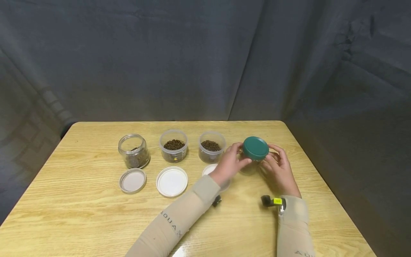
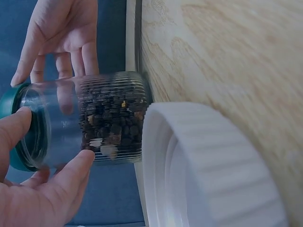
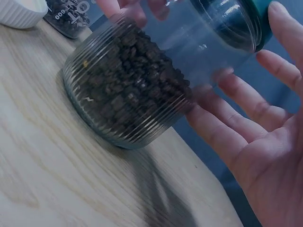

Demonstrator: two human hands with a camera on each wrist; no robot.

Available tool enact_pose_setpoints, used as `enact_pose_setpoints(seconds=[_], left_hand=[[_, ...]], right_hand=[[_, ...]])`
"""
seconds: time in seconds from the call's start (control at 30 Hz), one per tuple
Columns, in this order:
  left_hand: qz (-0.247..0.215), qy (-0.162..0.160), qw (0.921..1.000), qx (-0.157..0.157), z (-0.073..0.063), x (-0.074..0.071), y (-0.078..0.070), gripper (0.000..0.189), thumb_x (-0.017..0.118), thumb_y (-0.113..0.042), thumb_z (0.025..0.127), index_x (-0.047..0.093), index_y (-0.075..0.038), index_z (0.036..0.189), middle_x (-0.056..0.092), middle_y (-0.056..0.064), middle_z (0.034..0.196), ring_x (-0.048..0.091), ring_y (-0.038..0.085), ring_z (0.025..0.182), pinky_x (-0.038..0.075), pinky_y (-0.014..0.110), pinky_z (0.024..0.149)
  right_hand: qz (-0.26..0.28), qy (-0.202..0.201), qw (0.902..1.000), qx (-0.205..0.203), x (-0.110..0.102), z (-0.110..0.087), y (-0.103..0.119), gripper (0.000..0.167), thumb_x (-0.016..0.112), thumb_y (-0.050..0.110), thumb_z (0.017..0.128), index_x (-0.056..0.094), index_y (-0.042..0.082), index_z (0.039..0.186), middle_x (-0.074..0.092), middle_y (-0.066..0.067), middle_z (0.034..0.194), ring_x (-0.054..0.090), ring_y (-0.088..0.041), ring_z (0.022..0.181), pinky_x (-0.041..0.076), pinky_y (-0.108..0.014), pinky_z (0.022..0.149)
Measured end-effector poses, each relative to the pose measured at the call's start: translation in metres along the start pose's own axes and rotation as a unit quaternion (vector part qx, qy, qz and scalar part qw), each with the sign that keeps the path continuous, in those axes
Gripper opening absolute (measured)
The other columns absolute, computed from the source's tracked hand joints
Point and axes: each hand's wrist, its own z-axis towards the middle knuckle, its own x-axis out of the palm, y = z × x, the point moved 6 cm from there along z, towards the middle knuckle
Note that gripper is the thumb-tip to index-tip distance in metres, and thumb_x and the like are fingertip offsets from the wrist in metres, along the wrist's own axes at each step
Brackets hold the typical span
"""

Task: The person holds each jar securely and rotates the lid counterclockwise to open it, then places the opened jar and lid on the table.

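Both hands are at a clear ribbed jar (image 2: 111, 118) with a green screw lid (image 1: 255, 147), part filled with dark brown pellets (image 3: 128, 80). My left hand (image 1: 228, 163) grips it from the left, its thumb and fingers spread over the lid's edge and the glass. From the other side, my right hand (image 1: 280, 170) holds it, thumb at the lid and fingers along the wall. The lid sits on the jar's mouth. In the right wrist view the jar's base is close over the wooden table, with a shadow beside it.
To the left stand an uncapped glass jar (image 1: 134, 151) and two uncapped plastic tubs (image 1: 173, 146), (image 1: 212, 146) of pellets. In front lie a small lid (image 1: 132, 181), a white lid (image 1: 172, 181) and another white lid (image 1: 208, 169), partly behind my left forearm. A dark curtain (image 1: 160, 64) hangs behind the table (image 1: 96, 214).
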Motion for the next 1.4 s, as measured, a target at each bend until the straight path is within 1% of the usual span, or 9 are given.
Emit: enact_pose_setpoints(seconds=[0.17, 0.3, 0.4, 0.53, 0.6, 0.77, 1.0, 1.13, 1.4], left_hand=[[-0.002, 0.0, 1.0, 0.004, -0.0002, -0.0003, 0.0004, 0.07, 0.073, -0.023, 0.094, 0.039, -0.002, 0.151, 0.05, 0.015, 0.148, 0.054, 0.026, 0.132, 0.05, 0.032, 0.106], [-0.005, 0.0, 1.0, 0.004, -0.0009, 0.0005, 0.0022, 0.07, 0.073, -0.023, 0.094, 0.039, -0.003, 0.151, 0.049, 0.014, 0.149, 0.054, 0.025, 0.132, 0.05, 0.03, 0.106], [-0.009, 0.003, 1.0, 0.002, -0.0016, 0.0017, 0.0033, 0.07, 0.073, -0.023, 0.094, 0.039, -0.003, 0.152, 0.049, 0.013, 0.149, 0.053, 0.024, 0.133, 0.049, 0.03, 0.107], [-0.007, 0.004, 1.0, -0.001, -0.0018, 0.0023, 0.0034, 0.07, 0.073, -0.024, 0.095, 0.039, -0.004, 0.152, 0.049, 0.012, 0.15, 0.052, 0.024, 0.133, 0.047, 0.031, 0.109], [-0.005, 0.003, 1.0, -0.002, -0.0015, 0.0024, 0.0036, 0.069, 0.073, -0.025, 0.095, 0.039, -0.004, 0.152, 0.049, 0.012, 0.15, 0.053, 0.023, 0.133, 0.047, 0.031, 0.109], [-0.009, 0.005, 0.9999, -0.005, -0.0008, 0.0022, 0.0041, 0.069, 0.073, -0.025, 0.095, 0.039, -0.006, 0.152, 0.049, 0.012, 0.15, 0.052, 0.023, 0.134, 0.047, 0.031, 0.109], [-0.014, -0.002, 0.9999, -0.006, -0.001, 0.001, 0.0051, 0.068, 0.073, -0.026, 0.094, 0.041, -0.006, 0.151, 0.051, 0.011, 0.149, 0.052, 0.022, 0.134, 0.046, 0.034, 0.11], [-0.013, -0.001, 0.9999, -0.004, -0.0014, 0.0008, 0.0051, 0.068, 0.073, -0.025, 0.094, 0.041, -0.006, 0.151, 0.051, 0.01, 0.149, 0.051, 0.022, 0.135, 0.046, 0.034, 0.111], [-0.008, 0.001, 1.0, 0.003, -0.0014, 0.0003, 0.0045, 0.068, 0.072, -0.025, 0.095, 0.041, -0.006, 0.151, 0.05, 0.011, 0.15, 0.051, 0.022, 0.135, 0.045, 0.036, 0.112]], right_hand=[[-0.015, 0.001, 0.9997, -0.018, 0.0006, 0.0001, 0.0005, 0.039, 0.048, 0.022, 0.108, 0.044, 0.012, 0.145, 0.055, 0.0, 0.128, 0.058, -0.011, 0.117, 0.053, -0.032, 0.101], [-0.045, 0.005, 0.9989, -0.008, 0.0011, -0.0002, 0.0, 0.045, 0.051, 0.02, 0.108, 0.044, 0.012, 0.151, 0.052, 0.001, 0.13, 0.059, -0.008, 0.117, 0.052, -0.027, 0.1], [-0.093, 0.012, 0.9956, 0.001, 0.0025, -0.0007, 0.0005, 0.054, 0.057, 0.017, 0.105, 0.039, 0.015, 0.156, 0.05, -0.001, 0.13, 0.059, -0.005, 0.116, 0.051, -0.02, 0.099], [-0.135, 0.016, 0.9906, 0.012, 0.0051, -0.0014, 0.0033, 0.063, 0.062, 0.021, 0.103, 0.034, 0.02, 0.159, 0.047, -0.006, 0.13, 0.059, -0.003, 0.114, 0.05, -0.013, 0.095], [-0.132, 0.014, 0.9911, 0.016, 0.006, -0.0016, 0.0043, 0.064, 0.061, 0.022, 0.103, 0.032, 0.02, 0.16, 0.046, -0.006, 0.131, 0.059, -0.003, 0.114, 0.05, -0.013, 0.094], [-0.071, 0.009, 0.9974, 0.009, 0.0059, -0.0026, 0.005, 0.058, 0.055, 0.014, 0.105, 0.028, 0.014, 0.157, 0.046, -0.006, 0.131, 0.061, -0.004, 0.111, 0.052, -0.016, 0.095], [-0.026, 0.009, 0.9996, -0.004, 0.0056, -0.0024, 0.0045, 0.046, 0.053, 0.016, 0.107, 0.034, 0.016, 0.149, 0.047, -0.005, 0.13, 0.058, -0.008, 0.115, 0.05, -0.02, 0.101], [-0.04, 0.011, 0.9991, -0.008, 0.0054, -0.0025, 0.0039, 0.049, 0.054, 0.014, 0.106, 0.036, 0.013, 0.151, 0.048, -0.004, 0.13, 0.058, -0.007, 0.115, 0.051, -0.018, 0.099], [-0.135, 0.012, 0.9908, -0.004, 0.0078, -0.0019, 0.0068, 0.064, 0.063, 0.015, 0.102, 0.034, 0.016, 0.159, 0.046, -0.001, 0.136, 0.055, -0.007, 0.117, 0.049, -0.012, 0.096]])
